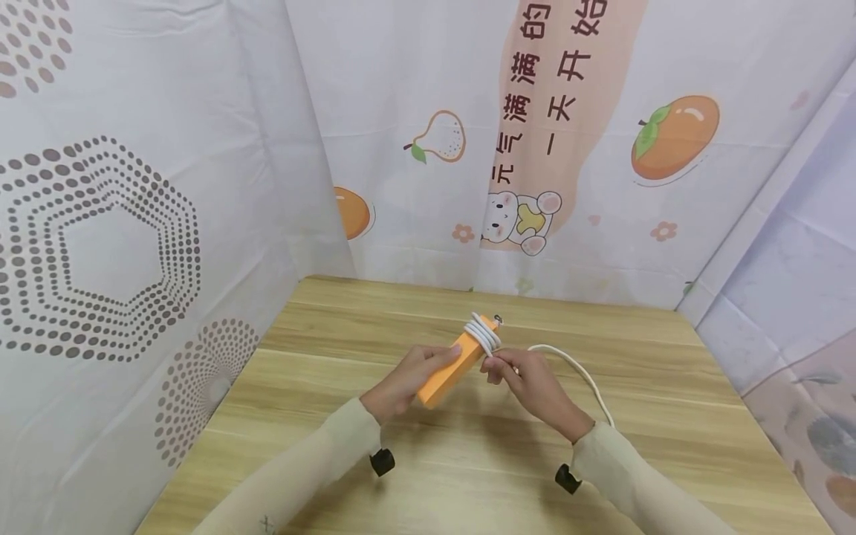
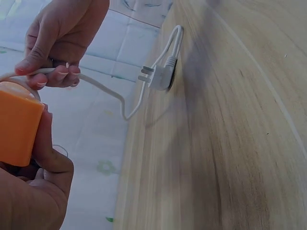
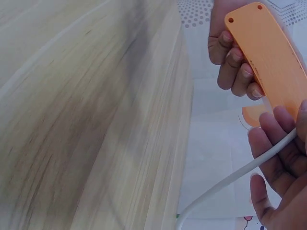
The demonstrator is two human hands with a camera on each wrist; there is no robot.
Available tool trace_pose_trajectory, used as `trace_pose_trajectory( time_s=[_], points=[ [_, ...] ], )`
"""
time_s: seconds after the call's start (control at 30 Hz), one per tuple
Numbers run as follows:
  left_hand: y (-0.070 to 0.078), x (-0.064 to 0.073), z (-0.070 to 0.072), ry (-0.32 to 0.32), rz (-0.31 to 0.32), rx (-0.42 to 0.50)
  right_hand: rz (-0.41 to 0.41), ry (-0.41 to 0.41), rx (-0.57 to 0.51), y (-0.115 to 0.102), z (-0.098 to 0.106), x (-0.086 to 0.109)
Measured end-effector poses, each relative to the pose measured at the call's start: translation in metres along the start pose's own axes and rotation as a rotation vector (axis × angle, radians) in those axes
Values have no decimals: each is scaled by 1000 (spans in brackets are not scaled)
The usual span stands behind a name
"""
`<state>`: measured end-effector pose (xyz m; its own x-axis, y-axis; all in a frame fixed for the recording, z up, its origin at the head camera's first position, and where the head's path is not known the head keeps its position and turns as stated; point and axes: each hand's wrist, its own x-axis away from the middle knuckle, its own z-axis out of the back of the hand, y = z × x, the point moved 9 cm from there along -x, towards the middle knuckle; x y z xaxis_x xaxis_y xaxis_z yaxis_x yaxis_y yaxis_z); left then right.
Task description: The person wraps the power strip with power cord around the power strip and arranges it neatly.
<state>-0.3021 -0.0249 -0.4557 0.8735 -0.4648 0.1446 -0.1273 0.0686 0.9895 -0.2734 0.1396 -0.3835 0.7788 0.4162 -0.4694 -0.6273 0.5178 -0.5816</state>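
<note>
Printed curtains (image 1: 401,67) stand behind and beside the wood-grain table (image 1: 468,475). Your orange bar (image 1: 452,375) is held above the table's middle, long axis diagonal in the head view: bare end near-left, cord-wrapped end pointing far-right. White cord (image 1: 483,333) loops around that far end. Your left hand (image 1: 406,377) is clamped around the bar; your right hand (image 1: 533,383), just beside, pinches the cord. Plug (image 2: 162,77) lies on the table.

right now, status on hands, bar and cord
Left hand grips orange bar. Right hand pinches white cord, wound partly round bar. Plug lies on table. Nothing seen blocking hands.
</note>
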Motion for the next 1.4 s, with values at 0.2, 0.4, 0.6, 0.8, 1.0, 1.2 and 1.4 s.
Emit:
trace_pose_trajectory(
  time_s=[0.2, 0.4, 0.6, 0.8, 1.0, 1.2, 1.4],
  points=[
    [3, 4, 0, -23, -13, 50, -7, -53, -45, 0, -3, -1],
    [3, 7, -3, -106, -43, 27, -41, -210, -157, 12, -16, 7],
    [7, 14, -10, -241, -136, -41, -21, -294, -298, 15, -23, 13],
    [7, 23, -17, -353, -186, -145, 40, -418, -407, 6, -33, 22],
    [12, 27, -27, -478, -239, -329, 235, -409, -215, -2, -31, 25],
    [14, 31, -33, -533, -220, -523, 357, -423, 40, -10, -38, 23],
    [13, 35, -41, -550, -298, -769, 472, -458, 164, -17, -48, 28]
  ],
)
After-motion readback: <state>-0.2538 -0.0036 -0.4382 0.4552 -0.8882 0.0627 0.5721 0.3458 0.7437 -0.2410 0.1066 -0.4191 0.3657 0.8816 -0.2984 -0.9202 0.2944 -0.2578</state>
